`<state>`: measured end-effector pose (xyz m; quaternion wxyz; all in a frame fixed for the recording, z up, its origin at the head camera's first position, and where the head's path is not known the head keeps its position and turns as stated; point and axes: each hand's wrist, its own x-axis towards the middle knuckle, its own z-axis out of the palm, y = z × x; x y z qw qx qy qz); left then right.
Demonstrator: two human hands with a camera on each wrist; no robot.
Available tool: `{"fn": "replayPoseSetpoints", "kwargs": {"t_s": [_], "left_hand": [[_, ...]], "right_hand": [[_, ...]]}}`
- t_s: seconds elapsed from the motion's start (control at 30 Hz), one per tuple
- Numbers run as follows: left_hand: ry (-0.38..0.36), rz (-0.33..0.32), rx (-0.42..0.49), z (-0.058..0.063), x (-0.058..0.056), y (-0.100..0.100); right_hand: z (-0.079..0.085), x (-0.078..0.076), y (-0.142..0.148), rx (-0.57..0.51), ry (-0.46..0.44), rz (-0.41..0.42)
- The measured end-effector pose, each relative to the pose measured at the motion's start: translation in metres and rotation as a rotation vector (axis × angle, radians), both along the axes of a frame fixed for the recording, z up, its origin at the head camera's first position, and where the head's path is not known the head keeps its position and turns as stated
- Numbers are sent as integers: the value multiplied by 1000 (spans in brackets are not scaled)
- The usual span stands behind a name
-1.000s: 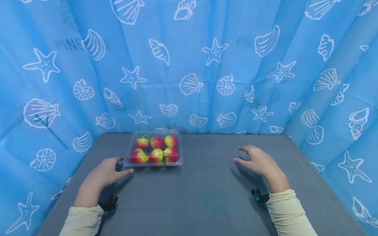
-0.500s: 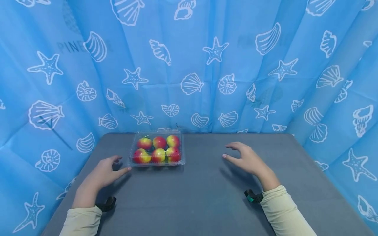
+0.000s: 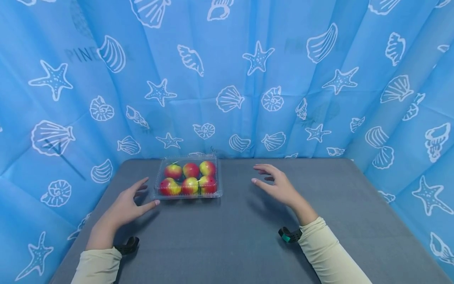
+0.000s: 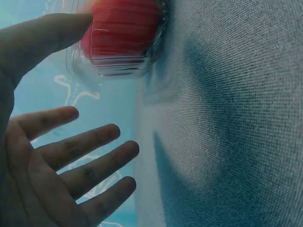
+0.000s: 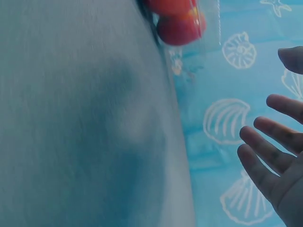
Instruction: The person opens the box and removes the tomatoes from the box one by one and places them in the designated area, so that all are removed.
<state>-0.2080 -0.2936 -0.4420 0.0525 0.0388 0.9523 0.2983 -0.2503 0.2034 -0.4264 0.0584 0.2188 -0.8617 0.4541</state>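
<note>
A clear plastic clamshell box [image 3: 188, 196] holding several red-and-yellow apples [image 3: 190, 185] rests on the grey table, left of centre near the back. At its left side is my left hand [image 3: 124, 207], fingers spread and thumb by the box's front left corner; whether the thumb touches it I cannot tell. In the left wrist view, the thumb [image 4: 47, 38] overlaps the box's edge and the other fingers are spread apart. Some distance right of the box, my right hand [image 3: 278, 188] hovers over the table with nothing in it, its fingers loosely extended towards the box.
The grey cloth-covered table [image 3: 227, 244] ends at the back against a blue curtain [image 3: 227, 71] printed with white shells and starfish. The curtain also flanks the table on both sides. A black band [image 3: 128, 246] sits on my left wrist, another band [image 3: 290, 235] on my right.
My right hand has moved left, closer to the box. The left hand has stayed by the box's left side, its fingers now more extended. The box rests in place.
</note>
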Motion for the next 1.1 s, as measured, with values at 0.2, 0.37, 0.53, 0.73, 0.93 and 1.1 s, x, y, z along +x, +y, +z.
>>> {"fn": "replayPoseSetpoints", "kwargs": {"t_s": [0.2, 0.37, 0.53, 0.73, 0.93, 1.1], "left_hand": [[18, -20, 54, -2, 1, -1], [11, -13, 98, -3, 1, -2], [-6, -1, 126, -8, -1, 0], [12, 0, 152, -13, -3, 4], [43, -2, 166, -18, -3, 4], [28, 4, 170, -20, -3, 5]], "right_hand": [[-5, -4, -21, -84, -84, 39], [-6, -4, -41, -104, -133, 70], [-9, -6, -58, -131, -190, 93], [-18, -12, -71, -184, -273, 82], [-20, -14, -87, -234, -334, 101], [-22, -15, -94, -269, -375, 110]]}}
